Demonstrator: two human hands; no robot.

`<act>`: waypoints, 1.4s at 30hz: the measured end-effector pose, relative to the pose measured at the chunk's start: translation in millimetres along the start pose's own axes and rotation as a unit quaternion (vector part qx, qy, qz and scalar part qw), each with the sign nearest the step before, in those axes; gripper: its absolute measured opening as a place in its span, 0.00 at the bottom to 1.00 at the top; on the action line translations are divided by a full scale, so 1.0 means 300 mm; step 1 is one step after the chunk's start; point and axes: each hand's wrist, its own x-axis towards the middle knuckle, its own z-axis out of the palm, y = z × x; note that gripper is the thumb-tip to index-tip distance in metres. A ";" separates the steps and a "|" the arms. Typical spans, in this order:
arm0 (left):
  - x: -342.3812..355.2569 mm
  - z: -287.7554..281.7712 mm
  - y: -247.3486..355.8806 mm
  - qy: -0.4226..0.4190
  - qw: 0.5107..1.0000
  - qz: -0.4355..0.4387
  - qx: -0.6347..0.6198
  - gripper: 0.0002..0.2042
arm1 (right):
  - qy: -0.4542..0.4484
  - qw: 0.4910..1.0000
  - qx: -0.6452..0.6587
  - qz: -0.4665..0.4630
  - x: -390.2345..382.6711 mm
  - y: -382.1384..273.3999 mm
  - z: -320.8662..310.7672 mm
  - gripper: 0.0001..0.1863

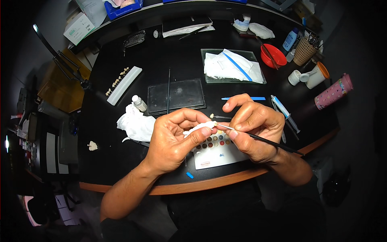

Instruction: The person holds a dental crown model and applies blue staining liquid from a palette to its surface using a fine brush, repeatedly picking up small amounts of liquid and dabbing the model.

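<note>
My left hand [171,139] is closed, pinching a white tissue-like piece [197,130] between thumb and fingers. A small yellowish tooth-like tip shows at the piece's right end; whether the two are joined I cannot tell. In my right hand [258,123] is a fine paintbrush [278,146] with a black handle, gripped like a pen. Its point meets or nearly meets the yellowish tip. Below both hands lies a white palette [219,160] with rows of coloured wells, partly covered by the fingers. A thin tool [221,117] with a tooth-like piece on its end lies just beyond.
Left of my hands are a crumpled white cloth [139,125] and a small bottle [139,103]. Beyond sit a dark flat box [176,94], a glass slab [258,76] with papers, and a white strip [125,86] beside tooth pieces. A red bowl [273,55] and pink tumbler [333,92] stand right.
</note>
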 end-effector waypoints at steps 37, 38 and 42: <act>-0.004 0.010 -0.013 0.015 0.996 0.077 0.046 0.07 | -0.062 0.996 0.052 0.026 -0.003 -0.001 -0.021 0.09; -0.005 0.010 -0.014 0.015 0.996 0.077 0.046 0.07 | -0.063 0.996 0.052 0.026 -0.003 0.000 -0.023 0.09; -0.005 0.015 -0.004 0.014 0.996 0.076 0.041 0.07 | -0.046 0.996 0.071 0.029 -0.010 0.003 -0.016 0.08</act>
